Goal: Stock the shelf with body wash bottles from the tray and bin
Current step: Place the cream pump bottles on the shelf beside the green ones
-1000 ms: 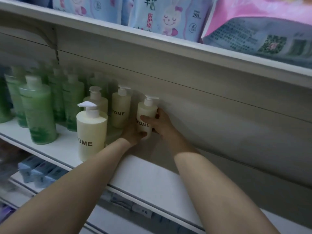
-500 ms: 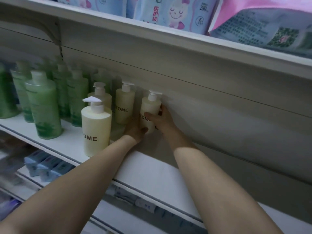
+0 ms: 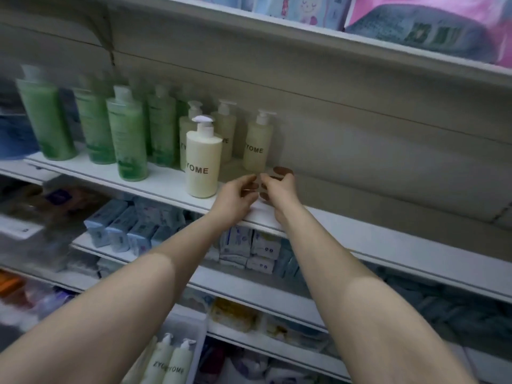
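- Both hands have let go of the rear bottle (image 3: 256,146) they held a second ago and drawn back toward the shelf's front edge; the view has also tipped down, bringing the lower shelves and a bin into sight.
- The left hand (image 3: 235,198) and right hand (image 3: 278,189) now hang close together just above the shelf (image 3: 388,239), fingers loosely curled, holding nothing.
- The rear bottle stands upright near the back panel (image 3: 360,151), a short way behind the fingertips and apart from them.
- To the right of that bottle the shelf is bare all the way along, open room for more stock; the front edge runs under both wrists.
- Left of it, two more cream pump bottles (image 3: 225,128) stand at the back, and a front bottle (image 3: 202,164) stands near the edge, just left of the left hand.
- Further left, a row of green bottles (image 3: 127,134) fills the shelf and closes off that side.
- The upper shelf (image 3: 304,31) overhangs the bottles, carrying soft packs (image 3: 421,29) in pink and blue.
- Below, a lower shelf (image 3: 249,286) holds small pale boxes (image 3: 260,250), some stacked; things lower down are too blurred to tell.
- At the bottom, between the forearms, a clear bin (image 3: 198,342) holds at least two cream pump bottles (image 3: 173,361) standing side by side, touching, their labels facing up toward the camera.
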{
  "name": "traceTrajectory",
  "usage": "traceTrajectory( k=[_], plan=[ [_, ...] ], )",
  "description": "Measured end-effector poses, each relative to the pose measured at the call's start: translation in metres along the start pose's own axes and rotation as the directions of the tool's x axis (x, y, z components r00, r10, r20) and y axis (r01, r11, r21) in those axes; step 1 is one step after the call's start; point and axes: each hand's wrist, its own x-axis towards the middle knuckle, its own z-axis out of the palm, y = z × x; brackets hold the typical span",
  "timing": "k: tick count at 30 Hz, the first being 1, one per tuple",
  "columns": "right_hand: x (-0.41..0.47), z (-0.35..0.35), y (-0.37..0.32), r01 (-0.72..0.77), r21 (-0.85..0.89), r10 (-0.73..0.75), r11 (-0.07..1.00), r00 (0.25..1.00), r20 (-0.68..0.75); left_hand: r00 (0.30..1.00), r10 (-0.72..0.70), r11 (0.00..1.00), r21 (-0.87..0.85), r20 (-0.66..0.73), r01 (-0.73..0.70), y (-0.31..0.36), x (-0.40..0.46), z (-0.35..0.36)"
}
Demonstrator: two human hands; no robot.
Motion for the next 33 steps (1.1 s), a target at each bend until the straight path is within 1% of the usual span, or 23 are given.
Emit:
traceTrajectory(
  k=[3, 6, 8, 11, 13, 16, 20, 23, 27, 30, 33],
  plan=[
    [-0.041, 0.004, 0.011, 0.066, 0.037, -0.066, 0.997, 0.998, 0.005, 0.999, 0.028, 0.995, -0.100, -0.035, -0.032, -0.010, -0.033, -0.012],
    [-0.079, 0.013, 0.028, 0.170, -0.001, -0.170, 0.985, 0.985, -0.004, 0.994, 0.030, 0.983, -0.176, -0.106, -0.048, -0.024, -0.066, -0.025],
    [-0.102, 0.021, 0.040, 0.211, -0.021, -0.212, 0.977, 0.977, -0.015, 0.992, 0.004, 0.983, -0.184, -0.127, -0.028, -0.034, -0.086, -0.036],
    [-0.128, 0.040, 0.065, 0.216, -0.022, -0.216, 0.976, 0.976, 0.007, 0.990, -0.038, 0.987, -0.161, -0.137, 0.016, -0.063, -0.112, -0.055],
    [-0.142, 0.055, 0.090, 0.167, -0.019, -0.166, 0.986, 0.985, 0.052, 0.985, -0.088, 0.983, -0.170, -0.146, 0.063, -0.089, -0.129, -0.067],
    [-0.159, 0.077, 0.138, 0.045, -0.043, -0.039, 0.998, 0.992, 0.121, 0.960, -0.218, 0.964, -0.193, -0.176, 0.183, -0.131, -0.155, -0.079],
    [-0.177, 0.101, 0.215, -0.124, -0.109, 0.146, 0.986, 0.964, 0.221, 0.901, -0.384, 0.917, -0.202, -0.201, 0.346, -0.196, -0.193, -0.087],
    [-0.189, 0.114, 0.268, -0.220, -0.193, 0.271, 0.956, 0.915, 0.300, 0.826, -0.519, 0.853, -0.201, -0.220, 0.482, -0.247, -0.224, -0.087],
    [-0.194, 0.133, 0.333, -0.332, -0.302, 0.427, 0.894, 0.837, 0.343, 0.705, -0.675, 0.738, -0.234, -0.219, 0.633, -0.306, -0.260, -0.081],
    [-0.191, 0.146, 0.371, -0.374, -0.371, 0.502, 0.850, 0.788, 0.355, 0.641, -0.735, 0.677, -0.185, -0.222, 0.712, -0.350, -0.282, -0.076],
    [-0.182, 0.159, 0.406, -0.388, -0.431, 0.550, 0.815, 0.752, 0.363, 0.583, -0.784, 0.618, -0.179, -0.212, 0.766, -0.390, -0.299, -0.068]
  ],
)
